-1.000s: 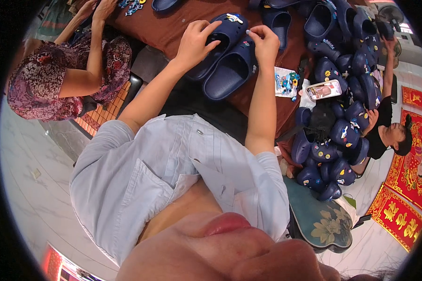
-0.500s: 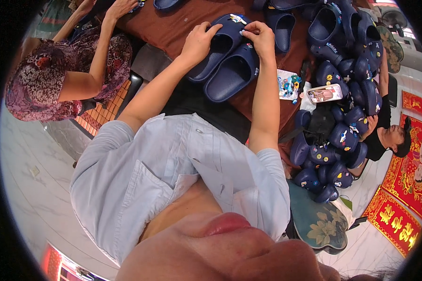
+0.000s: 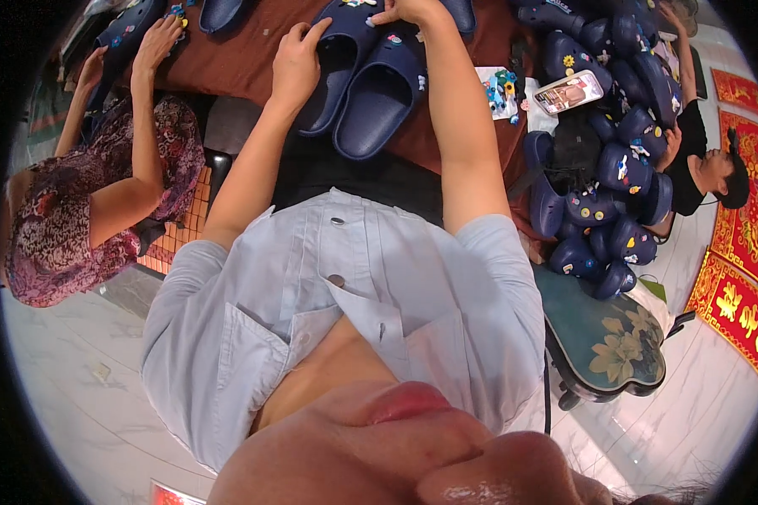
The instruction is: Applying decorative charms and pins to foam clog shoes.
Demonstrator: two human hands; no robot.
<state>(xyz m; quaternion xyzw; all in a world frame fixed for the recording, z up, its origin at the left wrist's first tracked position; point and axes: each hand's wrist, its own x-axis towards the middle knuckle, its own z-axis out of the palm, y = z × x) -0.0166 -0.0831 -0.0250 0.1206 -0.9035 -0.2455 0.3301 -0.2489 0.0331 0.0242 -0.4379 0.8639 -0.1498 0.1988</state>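
Observation:
Two navy blue clogs [image 3: 381, 105] lie side by side on the brown-covered table, their open heels toward me. Small coloured charms dot their toe parts. My left hand [image 3: 299, 67] holds the left clog [image 3: 333, 71] by its side, fingertips against the upper. Over the toe end, my right hand [image 3: 408, 10] has its thumb and fingers pinched together at the upper. Something small and pale shows at those fingertips, too small to name. The top edge of the picture cuts off part of the right hand.
A white sheet of charms [image 3: 499, 91] and a lit phone [image 3: 568, 93] lie to the right, beside a big heap of charm-covered clogs [image 3: 623, 168]. A co-worker [image 3: 93, 185] handles clogs at left; another person [image 3: 703, 168] is at far right. A cushioned stool [image 3: 606, 337] stands nearby.
The view has shifted, so the clogs and both hands sit higher and further left in the picture. My left hand still holds the clog, and my right fingers stay pinched at the toe.

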